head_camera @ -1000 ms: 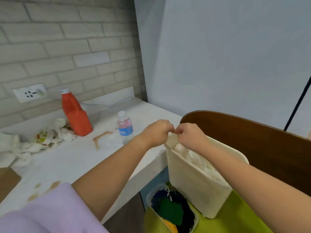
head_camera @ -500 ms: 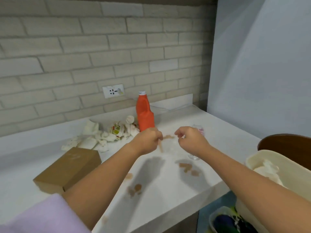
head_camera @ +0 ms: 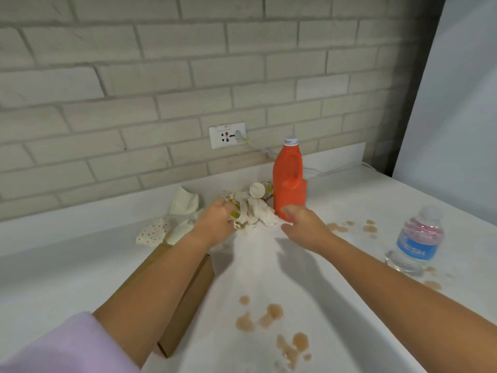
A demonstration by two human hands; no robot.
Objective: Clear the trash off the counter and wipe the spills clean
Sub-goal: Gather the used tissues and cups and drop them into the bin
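The crumpled trash pile point(head_camera: 250, 211) lies on the bench point(head_camera: 67, 265) just left of the orange bottle point(head_camera: 289, 181). The left hand point(head_camera: 215, 224) curls into it; the right hand point(head_camera: 304, 224) hovers loosely spread, holding nothing. Best to scoop from both sides, sparing the bottle.

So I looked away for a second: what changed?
Both hands left the bin and reached to the trash pile: left hand now grips crumpled paper, right hand hovers open beside it. Orange bottle, box, spills unchanged.
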